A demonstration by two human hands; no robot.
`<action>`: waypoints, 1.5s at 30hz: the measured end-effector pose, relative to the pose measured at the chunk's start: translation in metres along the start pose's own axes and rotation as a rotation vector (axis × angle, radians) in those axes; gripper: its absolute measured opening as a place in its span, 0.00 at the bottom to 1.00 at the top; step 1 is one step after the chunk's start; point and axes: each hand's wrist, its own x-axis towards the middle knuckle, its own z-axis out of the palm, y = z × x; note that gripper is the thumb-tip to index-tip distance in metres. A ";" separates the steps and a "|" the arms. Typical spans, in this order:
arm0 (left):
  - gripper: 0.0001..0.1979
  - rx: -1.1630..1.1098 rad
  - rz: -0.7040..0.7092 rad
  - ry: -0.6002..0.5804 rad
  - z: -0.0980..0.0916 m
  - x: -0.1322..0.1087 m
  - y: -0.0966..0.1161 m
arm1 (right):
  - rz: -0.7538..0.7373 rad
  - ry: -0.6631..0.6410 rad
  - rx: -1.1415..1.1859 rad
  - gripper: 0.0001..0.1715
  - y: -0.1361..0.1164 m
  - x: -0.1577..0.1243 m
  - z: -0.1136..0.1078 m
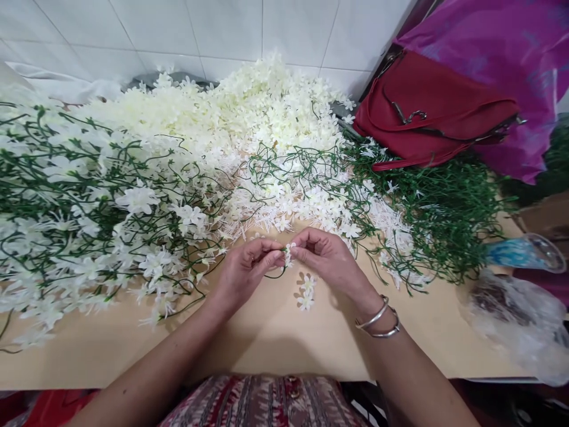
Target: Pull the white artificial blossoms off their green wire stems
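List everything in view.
Held flower: 1, white-green, between hands
Loose blossoms: 2, white, below hands
Stemmed flowers: many, white-green, left
Blossom pile: uncountable, cream-white, back centre
Green stems: uncountable, green, right
Handbag: 1, red, back right
Plastic bag: 1, purple, behind handbag
Cup: 1, blue-clear, right
Clear bag: 1, clear, right
Sheeting: 1, white, back left
Table: 1, tan, beneath flowers
Wall tiles: several, white, back
Bangles: count unclear, silver, right wrist
Garment: 1, patterned, bottom
Left hand: 1, bare, holding flower
Right hand: 1, bare, holding flower

In my head view, the left hand (pixel 249 264) and right hand (pixel 326 258) pinch a small flower (pixel 288 255) above the tabletop (pixel 262 326).
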 end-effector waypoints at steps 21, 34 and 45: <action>0.09 0.152 0.088 -0.080 -0.003 -0.001 0.008 | 0.018 -0.061 -0.039 0.10 -0.001 0.000 -0.002; 0.06 0.252 0.183 -0.088 -0.002 0.000 0.004 | 0.035 -0.106 -0.091 0.09 -0.007 0.003 0.000; 0.09 0.187 0.104 -0.032 0.004 -0.005 0.007 | -0.021 -0.189 0.023 0.08 0.001 0.007 -0.010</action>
